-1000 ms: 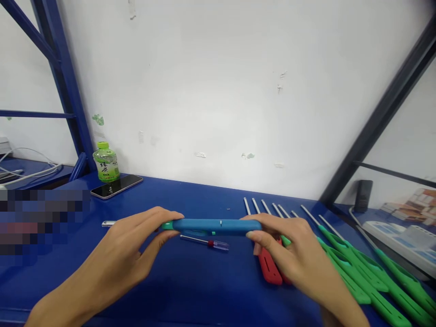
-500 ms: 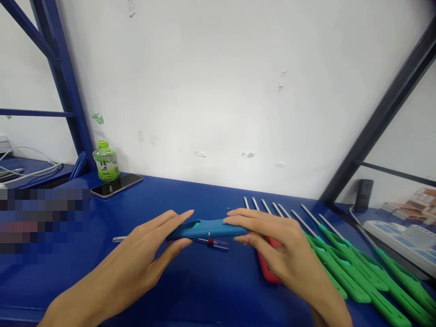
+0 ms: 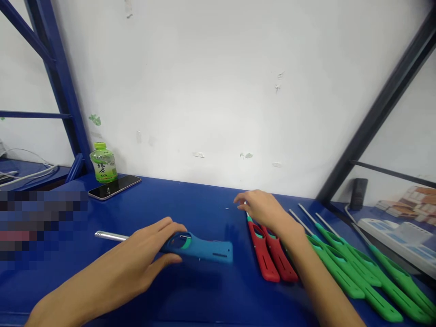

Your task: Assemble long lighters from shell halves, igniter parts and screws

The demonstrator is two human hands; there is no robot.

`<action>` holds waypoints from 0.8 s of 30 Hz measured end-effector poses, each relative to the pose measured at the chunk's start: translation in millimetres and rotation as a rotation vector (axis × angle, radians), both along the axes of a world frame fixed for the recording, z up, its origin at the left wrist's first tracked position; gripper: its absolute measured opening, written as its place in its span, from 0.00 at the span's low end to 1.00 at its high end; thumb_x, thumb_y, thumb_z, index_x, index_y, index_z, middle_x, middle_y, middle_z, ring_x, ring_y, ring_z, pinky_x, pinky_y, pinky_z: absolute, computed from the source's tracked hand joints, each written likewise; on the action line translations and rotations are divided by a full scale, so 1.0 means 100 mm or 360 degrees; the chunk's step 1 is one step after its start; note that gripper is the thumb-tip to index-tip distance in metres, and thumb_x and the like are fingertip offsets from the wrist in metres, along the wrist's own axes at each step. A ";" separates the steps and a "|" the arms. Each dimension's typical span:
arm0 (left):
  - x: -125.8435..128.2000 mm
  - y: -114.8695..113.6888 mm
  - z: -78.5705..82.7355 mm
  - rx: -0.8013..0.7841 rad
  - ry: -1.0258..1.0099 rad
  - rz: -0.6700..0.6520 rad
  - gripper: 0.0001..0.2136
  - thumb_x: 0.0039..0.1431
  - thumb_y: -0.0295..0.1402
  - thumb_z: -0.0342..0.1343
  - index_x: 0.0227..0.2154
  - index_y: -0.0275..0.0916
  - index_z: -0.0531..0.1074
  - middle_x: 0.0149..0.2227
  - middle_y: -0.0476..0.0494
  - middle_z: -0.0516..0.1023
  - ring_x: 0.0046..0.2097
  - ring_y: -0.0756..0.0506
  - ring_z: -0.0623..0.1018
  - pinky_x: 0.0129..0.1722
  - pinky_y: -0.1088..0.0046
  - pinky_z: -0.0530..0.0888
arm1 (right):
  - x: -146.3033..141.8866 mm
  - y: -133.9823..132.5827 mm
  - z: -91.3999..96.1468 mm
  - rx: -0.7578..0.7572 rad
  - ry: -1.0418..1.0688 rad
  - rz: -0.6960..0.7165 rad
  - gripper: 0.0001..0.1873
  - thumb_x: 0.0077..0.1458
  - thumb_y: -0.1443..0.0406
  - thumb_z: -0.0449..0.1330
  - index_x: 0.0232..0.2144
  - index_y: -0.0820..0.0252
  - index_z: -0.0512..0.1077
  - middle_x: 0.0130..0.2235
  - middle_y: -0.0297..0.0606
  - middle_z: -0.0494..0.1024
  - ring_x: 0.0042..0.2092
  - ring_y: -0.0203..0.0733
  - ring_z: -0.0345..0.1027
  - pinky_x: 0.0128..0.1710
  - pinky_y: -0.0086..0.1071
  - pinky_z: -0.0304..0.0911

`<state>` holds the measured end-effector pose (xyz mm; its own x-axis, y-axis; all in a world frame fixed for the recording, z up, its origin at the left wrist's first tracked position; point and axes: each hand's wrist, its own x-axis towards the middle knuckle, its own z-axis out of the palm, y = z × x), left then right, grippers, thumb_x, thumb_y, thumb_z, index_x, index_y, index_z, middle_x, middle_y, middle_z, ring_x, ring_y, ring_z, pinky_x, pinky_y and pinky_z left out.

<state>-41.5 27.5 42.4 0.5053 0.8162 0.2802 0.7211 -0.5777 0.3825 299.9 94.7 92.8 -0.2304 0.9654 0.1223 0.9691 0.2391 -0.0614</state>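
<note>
A blue long-nosed lighter [image 3: 204, 248] lies flat on the blue table [image 3: 190, 295], its metal nozzle [image 3: 109, 235] pointing left. My left hand [image 3: 150, 247] is closed round the front of its handle, by the green trigger ring. My right hand [image 3: 264, 209] is farther back and to the right, off the blue lighter. Its fingers are loosely bent and spread over the metal stems of two red lighters [image 3: 270, 254], with nothing seen in them.
Several green lighters [image 3: 344, 268] lie in a row at the right. A green tea bottle [image 3: 103, 163] and a phone [image 3: 114, 186] stand at the back left by a blue shelf post [image 3: 63, 86]. A dark slanted strut [image 3: 374, 113] rises on the right.
Both hands held the blue lighter above the table. It now lies on the table under my left hand, and my right hand has let go and moved back over the red lighters' stems.
</note>
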 end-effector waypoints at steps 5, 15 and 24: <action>0.00 0.00 -0.22 -0.0094 0.0093 -0.0045 0.19 0.71 0.45 0.58 0.63 0.59 0.75 0.65 0.49 0.78 0.67 0.33 0.76 0.65 0.55 0.75 | 0.01 0.46 -0.15 -0.0218 -0.0091 0.0057 0.18 0.70 0.58 0.64 0.58 0.58 0.74 0.59 0.45 0.78 0.53 0.49 0.77 0.52 0.48 0.76; 0.04 0.02 -0.14 -0.0175 0.0156 -0.0101 0.17 0.71 0.44 0.60 0.60 0.59 0.76 0.64 0.50 0.78 0.66 0.36 0.77 0.58 0.65 0.80 | -0.01 0.53 -0.39 -0.0218 -0.0045 0.0147 0.19 0.70 0.57 0.65 0.59 0.58 0.74 0.59 0.45 0.77 0.54 0.50 0.77 0.53 0.49 0.76; 0.07 0.04 -0.13 -0.0274 0.0183 -0.0099 0.15 0.68 0.40 0.63 0.56 0.57 0.78 0.59 0.49 0.82 0.60 0.37 0.81 0.55 0.63 0.79 | -0.01 0.51 -0.43 -0.0184 0.0022 0.0138 0.20 0.70 0.57 0.65 0.60 0.58 0.73 0.60 0.45 0.77 0.54 0.50 0.77 0.53 0.50 0.76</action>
